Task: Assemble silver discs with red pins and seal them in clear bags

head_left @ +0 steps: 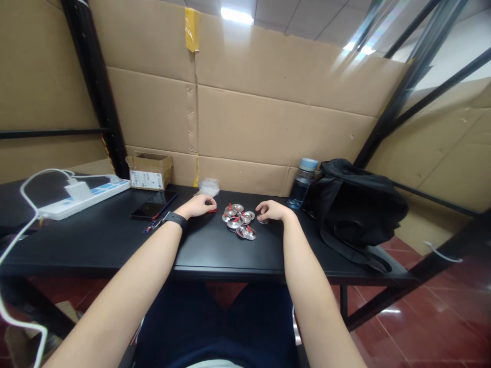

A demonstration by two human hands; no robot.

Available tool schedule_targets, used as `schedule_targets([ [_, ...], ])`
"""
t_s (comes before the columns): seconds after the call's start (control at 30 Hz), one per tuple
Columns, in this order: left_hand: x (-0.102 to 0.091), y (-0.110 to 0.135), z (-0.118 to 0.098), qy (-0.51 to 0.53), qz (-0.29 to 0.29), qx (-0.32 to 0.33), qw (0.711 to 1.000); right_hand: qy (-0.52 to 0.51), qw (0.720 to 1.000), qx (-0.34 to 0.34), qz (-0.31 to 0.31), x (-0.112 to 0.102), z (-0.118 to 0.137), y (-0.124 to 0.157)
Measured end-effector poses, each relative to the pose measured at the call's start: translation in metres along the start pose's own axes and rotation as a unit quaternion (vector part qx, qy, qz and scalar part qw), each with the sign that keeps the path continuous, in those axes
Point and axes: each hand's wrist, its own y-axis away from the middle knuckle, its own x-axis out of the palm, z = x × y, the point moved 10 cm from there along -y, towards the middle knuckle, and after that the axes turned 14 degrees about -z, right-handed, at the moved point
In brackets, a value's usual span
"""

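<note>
Several small shiny metal finger cymbals (235, 223) with red cords lie in a loose pile on the black table (215, 255). On the pile's left, my left hand (198, 205) has its thumb and fingers pinched together, with a bit of red cord (213, 210) showing at the tips. My right hand (271, 209) is just right of the pile, its fingers curled down over a single metal cymbal (263, 221), mostly hidden beneath them. A black watch band circles my left wrist.
A crumpled clear plastic bag (209, 187) sits behind my left hand. Leftward are a phone (153, 204), pens (153, 225), an open cardboard box (149, 171) and a power strip (86, 198). A water bottle (301, 184) and black backpack (356, 204) stand on the right.
</note>
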Motion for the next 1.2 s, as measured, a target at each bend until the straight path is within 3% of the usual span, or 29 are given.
schedule_targets([
  [0.17, 0.002, -0.001, 0.002, 0.006, -0.004, -0.001, 1.0, 0.034, 0.999, -0.015, -0.028, -0.003, 0.0, -0.004],
  [0.3, 0.002, 0.0, -0.001, 0.012, -0.001, -0.001, 1.0, 0.05, 0.993, -0.067, -0.085, -0.001, 0.023, -0.009],
  [0.4, 0.003, 0.001, -0.004, 0.014, 0.005, 0.001, 1.0, -0.005, 0.986, -0.115, -0.118, 0.008, 0.049, -0.009],
  [0.53, 0.004, 0.002, -0.004, 0.014, 0.006, -0.001, 1.0, -0.012, 0.984, -0.15, -0.09, 0.032, 0.067, -0.009],
  [0.97, 0.01, 0.0, 0.0, 0.022, 0.011, 0.005, 1.0, -0.025, 0.992, -0.092, -0.084, 0.043, 0.045, -0.026],
  [1.2, 0.01, -0.001, -0.001, 0.032, 0.005, 0.012, 0.999, -0.067, 0.984, -0.064, -0.15, 0.031, 0.04, -0.029],
])
